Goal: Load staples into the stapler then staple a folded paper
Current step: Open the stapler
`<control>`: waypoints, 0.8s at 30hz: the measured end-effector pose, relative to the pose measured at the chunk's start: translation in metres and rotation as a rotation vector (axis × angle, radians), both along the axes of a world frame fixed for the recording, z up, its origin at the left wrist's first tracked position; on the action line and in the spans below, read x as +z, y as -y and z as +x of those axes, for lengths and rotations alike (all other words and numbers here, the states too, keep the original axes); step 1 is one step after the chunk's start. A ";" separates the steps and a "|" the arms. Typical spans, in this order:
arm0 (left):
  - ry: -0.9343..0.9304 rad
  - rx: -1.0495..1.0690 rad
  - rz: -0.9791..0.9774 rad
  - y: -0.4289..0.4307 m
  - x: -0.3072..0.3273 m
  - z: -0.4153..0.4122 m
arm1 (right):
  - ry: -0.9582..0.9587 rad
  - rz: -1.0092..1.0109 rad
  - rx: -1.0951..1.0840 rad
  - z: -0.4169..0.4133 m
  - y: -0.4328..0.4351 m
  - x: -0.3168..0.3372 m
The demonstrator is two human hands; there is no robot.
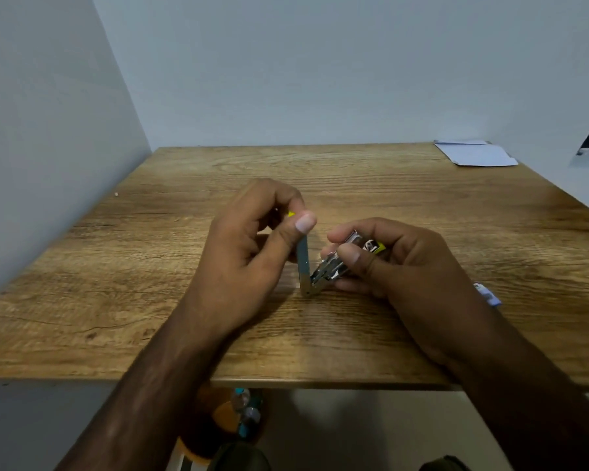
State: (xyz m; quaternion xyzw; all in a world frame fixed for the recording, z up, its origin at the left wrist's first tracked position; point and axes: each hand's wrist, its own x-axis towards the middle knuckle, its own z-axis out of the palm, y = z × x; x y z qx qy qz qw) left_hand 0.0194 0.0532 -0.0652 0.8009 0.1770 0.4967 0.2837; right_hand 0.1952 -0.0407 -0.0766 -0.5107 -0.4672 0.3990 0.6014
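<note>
Stapler (307, 266) is hinged open in a V, held just above the middle of the wooden table (150, 266). The hinge end points toward the person and sits low, close to the tabletop; can't tell if it touches.

Left hand (249, 246) is closed on the raised top arm of the stapler. Thumb is pressed against the arm's upper end, the other fingers are curled behind it. A bit of yellow shows at the tip between thumb and forefinger. That arm stands nearly upright.

Right hand (385, 260) is closed around the lower half of the stapler, which tilts up and away to the right. Thumb lies on top of the shiny metal channel, forefinger curls over its far end, and the remaining fingers wrap underneath. Yellow and black casing shows behind the thumb. Can't tell if there are staples in the channel; it's blurred and partly covered by the fingers.

Paper (476, 154): white sheets lying flat at the far right corner of the table, well apart from both hands. Can't tell if it's folded.

Small white and blue object (487, 294) lies on the table just beside the right wrist, partly hidden by the forearm. Can't make out what it is.

Both forearms are bare and come in over the near table edge.
</note>
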 end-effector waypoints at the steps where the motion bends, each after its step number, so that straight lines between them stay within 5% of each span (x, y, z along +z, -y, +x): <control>1: 0.006 -0.004 -0.017 0.000 -0.001 -0.005 | 0.026 0.006 -0.013 -0.001 0.000 0.000; 8: -0.015 0.078 -0.139 -0.005 -0.013 -0.060 | 0.245 -0.011 -0.123 -0.005 0.001 0.000; 15: -0.408 0.110 -0.227 -0.007 -0.011 -0.103 | 0.596 -0.089 -0.184 -0.009 0.003 0.000; 24: -0.623 0.190 -0.091 0.001 -0.005 -0.105 | 0.693 -0.137 -0.141 -0.011 0.005 0.004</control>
